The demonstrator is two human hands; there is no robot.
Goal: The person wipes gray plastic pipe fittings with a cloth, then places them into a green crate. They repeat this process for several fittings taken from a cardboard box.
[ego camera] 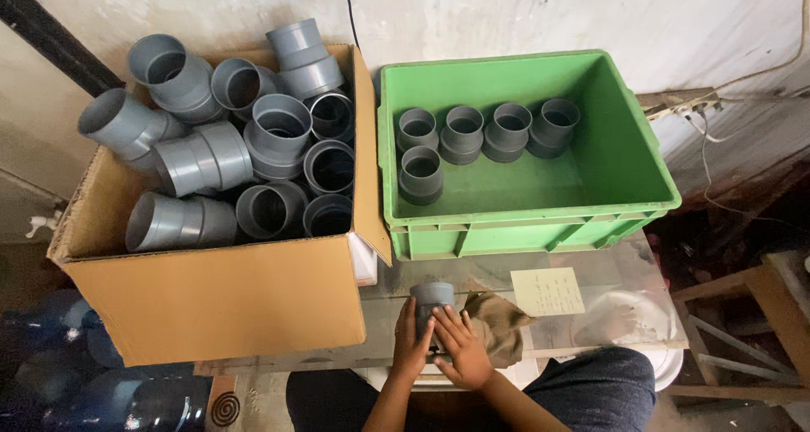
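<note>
Grip: our left hand [411, 341] and right hand [460, 348] wrap together round a grey pipe fitting [432, 297], just above our lap.
Risk: it may slip off the glass table [506, 280] edge, we judge, since it seems only partly supported.
Beside: brown rag [498, 318] touching the right hand.
Label: pale yellow paper slip [547, 291], right.
Packages: cardboard box [211, 301] up-left, green crate [624, 145] beyond.

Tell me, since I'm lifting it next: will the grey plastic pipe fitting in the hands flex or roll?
The grey plastic pipe fitting looks rigid, probably light because it is hollow like those in the green plastic crate. Round walls suggest it rolls if tipped sideways.
</note>
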